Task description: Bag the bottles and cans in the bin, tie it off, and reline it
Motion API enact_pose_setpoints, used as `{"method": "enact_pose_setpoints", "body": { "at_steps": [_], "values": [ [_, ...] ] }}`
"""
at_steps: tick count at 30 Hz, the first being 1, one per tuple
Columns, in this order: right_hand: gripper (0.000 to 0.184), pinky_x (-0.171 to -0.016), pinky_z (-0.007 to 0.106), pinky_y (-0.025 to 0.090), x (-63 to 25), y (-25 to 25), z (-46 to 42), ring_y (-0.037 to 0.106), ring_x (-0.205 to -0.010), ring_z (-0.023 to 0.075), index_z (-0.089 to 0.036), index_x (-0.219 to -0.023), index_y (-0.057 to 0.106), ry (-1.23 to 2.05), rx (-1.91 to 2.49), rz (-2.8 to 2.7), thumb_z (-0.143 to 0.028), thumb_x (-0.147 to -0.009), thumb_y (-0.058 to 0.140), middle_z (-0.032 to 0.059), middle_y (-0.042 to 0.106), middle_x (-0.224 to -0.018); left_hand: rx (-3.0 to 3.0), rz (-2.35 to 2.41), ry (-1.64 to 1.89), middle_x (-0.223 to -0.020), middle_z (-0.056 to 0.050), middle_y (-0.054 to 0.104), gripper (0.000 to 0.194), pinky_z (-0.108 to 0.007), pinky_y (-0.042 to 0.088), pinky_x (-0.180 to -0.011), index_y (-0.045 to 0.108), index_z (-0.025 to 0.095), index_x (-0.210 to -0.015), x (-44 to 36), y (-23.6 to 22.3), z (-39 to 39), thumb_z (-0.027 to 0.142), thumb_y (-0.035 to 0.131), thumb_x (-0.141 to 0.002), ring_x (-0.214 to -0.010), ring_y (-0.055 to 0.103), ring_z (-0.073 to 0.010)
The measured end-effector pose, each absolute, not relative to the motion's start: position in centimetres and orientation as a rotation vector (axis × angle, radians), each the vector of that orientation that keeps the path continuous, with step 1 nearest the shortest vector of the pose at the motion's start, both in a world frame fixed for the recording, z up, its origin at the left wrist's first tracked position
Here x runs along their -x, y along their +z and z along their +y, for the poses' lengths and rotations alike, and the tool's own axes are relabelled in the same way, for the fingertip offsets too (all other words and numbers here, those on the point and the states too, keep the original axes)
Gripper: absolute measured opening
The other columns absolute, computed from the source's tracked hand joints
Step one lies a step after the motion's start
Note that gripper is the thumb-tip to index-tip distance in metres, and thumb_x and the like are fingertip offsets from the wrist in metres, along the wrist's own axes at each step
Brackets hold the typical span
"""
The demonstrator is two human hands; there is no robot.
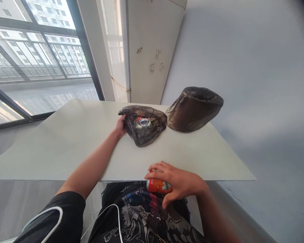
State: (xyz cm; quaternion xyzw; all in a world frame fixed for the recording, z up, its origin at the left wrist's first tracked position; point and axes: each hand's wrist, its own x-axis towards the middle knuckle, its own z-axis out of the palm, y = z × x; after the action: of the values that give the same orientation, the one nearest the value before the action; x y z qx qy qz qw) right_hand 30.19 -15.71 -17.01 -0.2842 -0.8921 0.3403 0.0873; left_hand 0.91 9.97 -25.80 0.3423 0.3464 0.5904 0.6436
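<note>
My left hand (120, 126) reaches across the white table (73, 141) and grips the left edge of a dark translucent plastic bag (144, 133). Inside that bag lies a drink can (143, 122), its silver top showing. My right hand (174, 182) is closed around an orange drink can (158, 186) lying sideways at the table's near edge, just in front of my body.
A bin lined with a dark bag (194, 109) lies tipped on its side at the table's far right, against the grey wall. A pale fridge (142, 50) stands behind the table. Large windows (38, 57) fill the left.
</note>
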Motion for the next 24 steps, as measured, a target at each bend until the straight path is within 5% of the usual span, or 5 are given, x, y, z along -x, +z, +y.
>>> {"method": "enact_pose_setpoints", "body": {
  "at_steps": [6,11,13,18,24],
  "values": [
    [0.075,-0.106,0.047,0.061,-29.8,-18.9,-13.2,0.073,-0.118,0.0304,-0.040,-0.155,0.054,1.183,0.919,-2.159,-0.038,-0.085,0.084,0.0060,0.069,-0.137,-0.919,0.936,1.379,-0.108,-0.011,0.079,0.040,-0.051,0.059,-0.102,0.071,0.017,-0.109,-1.6,-24.8,8.9,0.043,0.072,-0.079,-0.109,0.073,-0.0341],
    [0.076,-0.096,0.041,0.064,-28.5,-18.0,-7.3,0.074,-0.113,0.0243,-0.037,-0.152,0.036,1.220,0.771,-1.609,-0.039,-0.091,0.080,0.0085,0.065,-0.140,-1.412,1.357,1.596,-0.137,-0.014,0.062,0.062,-0.054,0.038,-0.126,0.064,0.019,-0.137,-2.2,-22.5,5.9,0.024,0.071,-0.075,-0.140,0.053,-0.0370],
    [0.077,-0.099,0.041,0.062,-27.5,-17.7,-4.5,0.073,-0.114,0.0241,-0.034,-0.148,0.036,1.078,0.760,-1.602,-0.039,-0.087,0.083,0.0094,0.065,-0.138,-1.725,1.454,1.693,-0.149,-0.017,0.053,0.077,-0.055,0.032,-0.129,0.052,0.019,-0.154,-2.4,-21.1,4.1,0.025,0.070,-0.079,-0.147,0.046,-0.0382],
    [0.068,-0.108,0.046,0.058,-25.2,-18.5,0.9,0.066,-0.123,0.0279,-0.029,-0.140,0.059,0.475,0.824,-1.775,-0.034,-0.079,0.088,0.0109,0.062,-0.135,-2.310,1.031,1.847,-0.163,-0.019,0.044,0.066,-0.058,0.036,-0.127,0.048,0.024,-0.159,-2.3,-19.0,1.3,0.046,0.060,-0.098,-0.152,0.042,-0.0400],
    [0.025,-0.111,0.059,0.052,-24.8,-21.1,2.2,0.067,-0.124,0.0319,-0.029,-0.121,0.076,-0.152,0.724,-2.112,-0.026,-0.097,0.069,0.0146,0.069,-0.130,-2.930,0.682,1.162,-0.150,-0.018,0.063,0.078,-0.054,0.046,-0.117,0.052,0.028,-0.159,-1.1,-19.7,3.2,0.067,0.069,-0.093,-0.135,0.060,-0.0357]
  ]
}}
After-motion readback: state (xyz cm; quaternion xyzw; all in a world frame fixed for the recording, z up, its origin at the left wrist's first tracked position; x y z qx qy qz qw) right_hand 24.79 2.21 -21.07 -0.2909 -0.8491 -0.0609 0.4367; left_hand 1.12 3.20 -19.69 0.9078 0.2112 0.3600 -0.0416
